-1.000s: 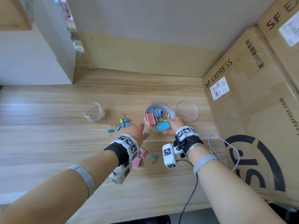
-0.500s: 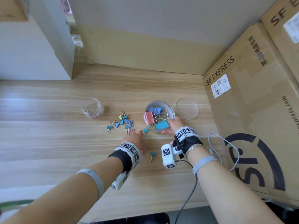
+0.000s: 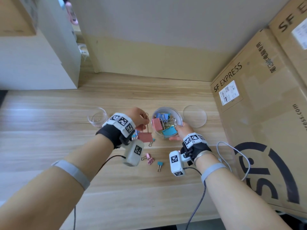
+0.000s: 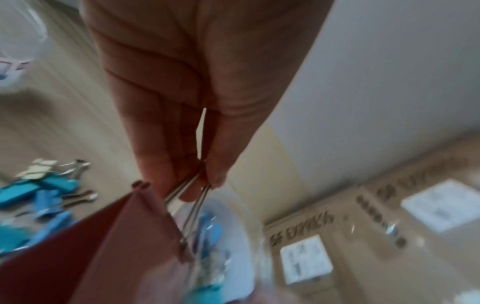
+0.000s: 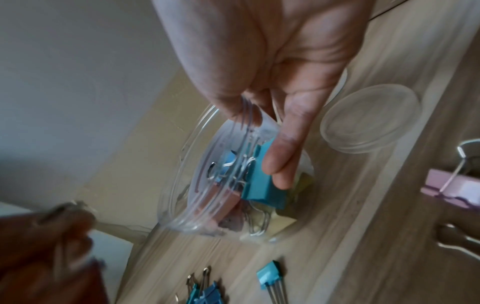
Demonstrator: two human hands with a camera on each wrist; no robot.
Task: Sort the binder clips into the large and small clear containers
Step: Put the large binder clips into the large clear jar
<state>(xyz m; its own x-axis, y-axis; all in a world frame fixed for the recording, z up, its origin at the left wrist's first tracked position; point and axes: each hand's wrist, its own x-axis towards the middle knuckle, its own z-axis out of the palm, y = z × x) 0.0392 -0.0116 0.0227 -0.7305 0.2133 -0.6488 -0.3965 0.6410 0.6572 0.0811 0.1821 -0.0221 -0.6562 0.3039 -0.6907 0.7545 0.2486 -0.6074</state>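
Note:
My left hand pinches the wire handles of a large pink binder clip, which hangs in the air just left of the large clear container. The left wrist view shows the fingertips on the wires and the pink clip below them. That container holds several large clips, and my right hand grips its near rim, thumb inside and fingers on the wall of the large container. The small clear container stands at the left. Small clips lie on the table.
A clear lid lies right of the large container. Cardboard boxes wall off the right side and a white cabinet the back left. A grey cable loops by my right wrist. More small blue clips lie under my left hand.
My left hand dropped to the table near its front, took the large pink clip by its handles and lifted it up beside the large container. The right hand kept its hold on the rim.

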